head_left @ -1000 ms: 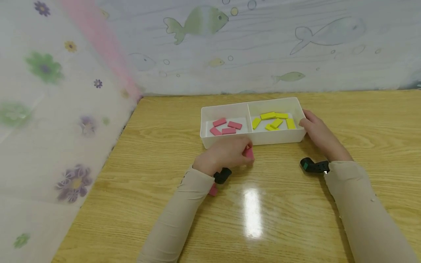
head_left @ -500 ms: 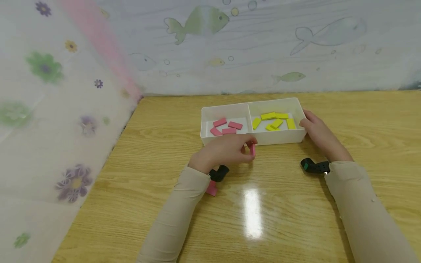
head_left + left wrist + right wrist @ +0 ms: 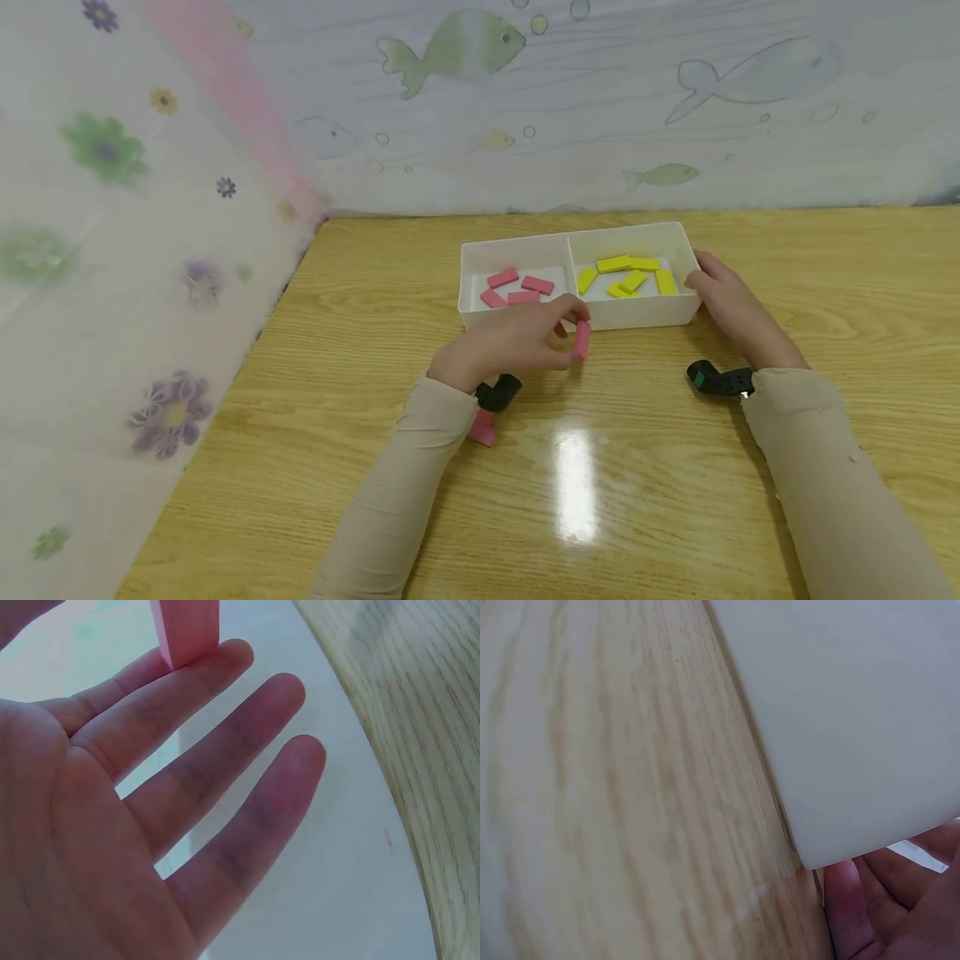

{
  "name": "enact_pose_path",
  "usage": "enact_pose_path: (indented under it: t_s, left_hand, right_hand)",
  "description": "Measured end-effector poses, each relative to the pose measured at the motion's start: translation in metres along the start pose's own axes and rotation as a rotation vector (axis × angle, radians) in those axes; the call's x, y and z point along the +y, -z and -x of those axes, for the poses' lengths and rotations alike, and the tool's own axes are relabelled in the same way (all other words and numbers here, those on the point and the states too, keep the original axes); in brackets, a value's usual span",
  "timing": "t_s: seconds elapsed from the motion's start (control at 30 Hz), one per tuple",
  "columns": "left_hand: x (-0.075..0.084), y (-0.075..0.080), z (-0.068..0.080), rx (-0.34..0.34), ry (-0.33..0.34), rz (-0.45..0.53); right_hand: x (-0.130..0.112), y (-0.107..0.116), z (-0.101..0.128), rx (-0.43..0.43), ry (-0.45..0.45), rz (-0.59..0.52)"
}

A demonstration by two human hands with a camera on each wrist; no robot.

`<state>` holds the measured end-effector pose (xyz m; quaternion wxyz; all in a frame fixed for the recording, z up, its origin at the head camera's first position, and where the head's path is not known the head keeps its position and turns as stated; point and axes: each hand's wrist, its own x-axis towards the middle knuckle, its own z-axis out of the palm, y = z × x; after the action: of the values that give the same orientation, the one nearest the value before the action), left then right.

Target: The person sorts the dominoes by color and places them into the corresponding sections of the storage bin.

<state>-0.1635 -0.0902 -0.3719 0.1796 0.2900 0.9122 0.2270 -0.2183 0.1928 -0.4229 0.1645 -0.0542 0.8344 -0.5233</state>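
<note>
A white two-part box [image 3: 637,315] stands on the wooden table, pink blocks [image 3: 503,277] in its left compartment and yellow blocks [image 3: 633,281] in the right. In front of its near wall, my left hand [image 3: 517,337] pinches one small flat pink block [image 3: 582,340] between thumb and fingers, long side upright. The left wrist view shows this pink block [image 3: 189,630] against the fingertips, the other fingers spread apart. My right hand [image 3: 738,312] grips the right end of the box, thumb at the rim. In the right wrist view, fingers [image 3: 846,900] touch the outer wall.
More pink blocks [image 3: 483,432] lie on the table, partly hidden under the left wrist. Black wrist devices [image 3: 716,380] hang below both wrists. A patterned wall [image 3: 495,167] closes off the back, and another covering [image 3: 172,333] the left side.
My left hand has shifted slightly, and the pink block has turned so that its narrow side shows upright at the fingertips. The right hand and box have stayed in place.
</note>
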Motion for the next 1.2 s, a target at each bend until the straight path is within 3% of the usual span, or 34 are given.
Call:
enact_pose_path:
  t_s: [0.27,0.5,0.9,1.2]
  left_hand:
    - [-0.003,0.006,0.002,0.09,-0.07,0.024]
    - [-0.006,0.011,0.005,0.129,-0.097,0.077]
    - [-0.013,0.016,0.002,0.257,-0.106,0.13]
    - [-0.02,0.017,0.0,0.335,-0.044,0.145]
  right_hand:
    - [0.002,-0.001,-0.002,0.011,0.004,0.025]
    - [0.002,0.0,-0.004,0.012,-0.005,0.029]
    - [0.003,0.002,-0.002,0.024,-0.006,0.021]
    - [0.0,0.001,-0.001,0.017,-0.024,0.006]
